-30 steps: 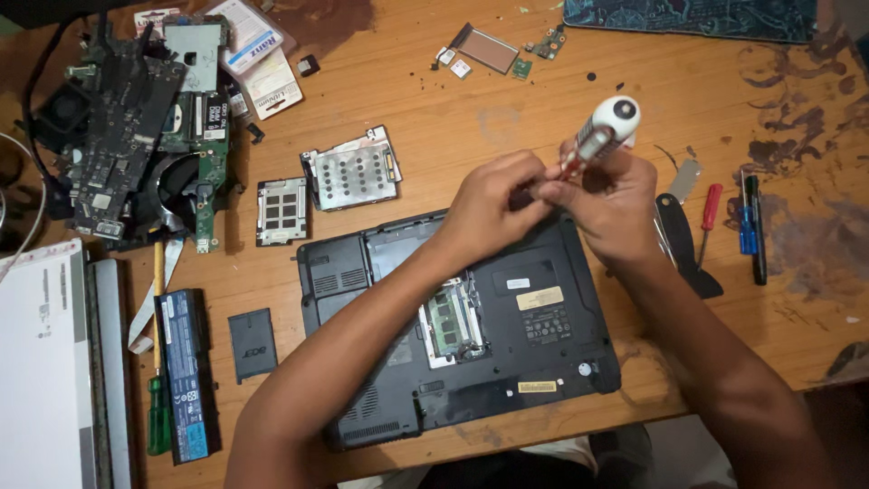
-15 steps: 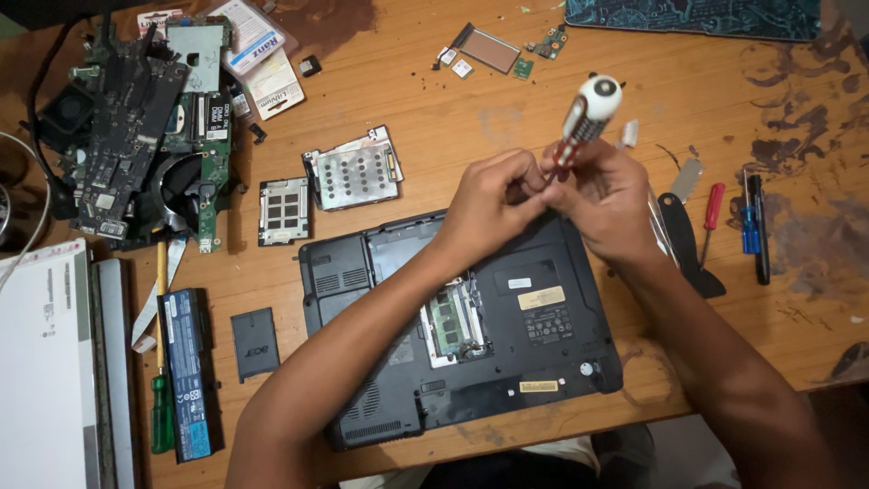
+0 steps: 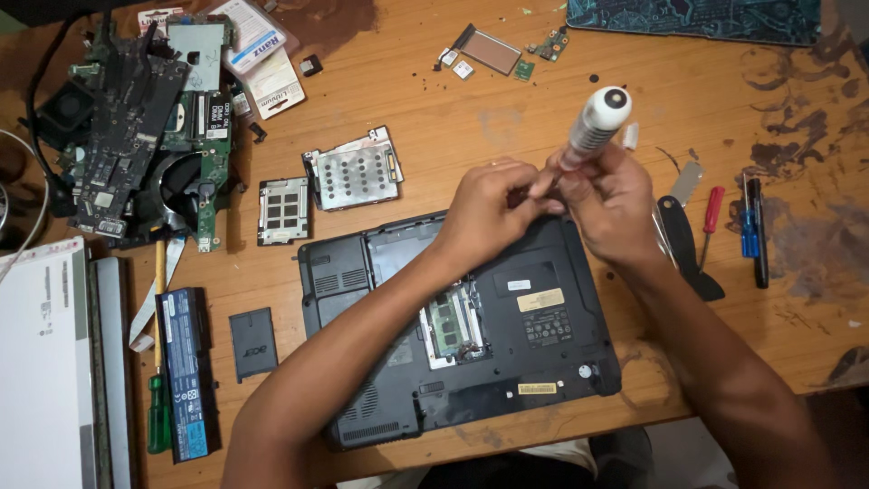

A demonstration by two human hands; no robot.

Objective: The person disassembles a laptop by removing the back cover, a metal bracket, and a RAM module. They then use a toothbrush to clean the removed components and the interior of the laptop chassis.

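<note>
A black laptop base [image 3: 507, 353] lies upside down on the wooden table, its covers off and a green memory module [image 3: 450, 324] showing. My right hand [image 3: 608, 204] grips a white-handled screwdriver [image 3: 593, 122], held tilted over the laptop's far edge with the handle pointing up and away. My left hand [image 3: 489, 210] meets it there, its fingertips pinched at the screwdriver's tip. The tip itself is hidden by my fingers.
A metal drive caddy [image 3: 355, 170] and a small black cover [image 3: 283, 210] lie left of the laptop. Circuit boards [image 3: 136, 136] are piled far left. A battery [image 3: 188, 371], green screwdriver [image 3: 158, 412] and screen panel [image 3: 41, 362] lie at left. Several hand tools [image 3: 715, 222] lie at right.
The screwdriver handle has swung from pointing right to pointing more upright, and both hands have stayed together over the laptop's far edge.
</note>
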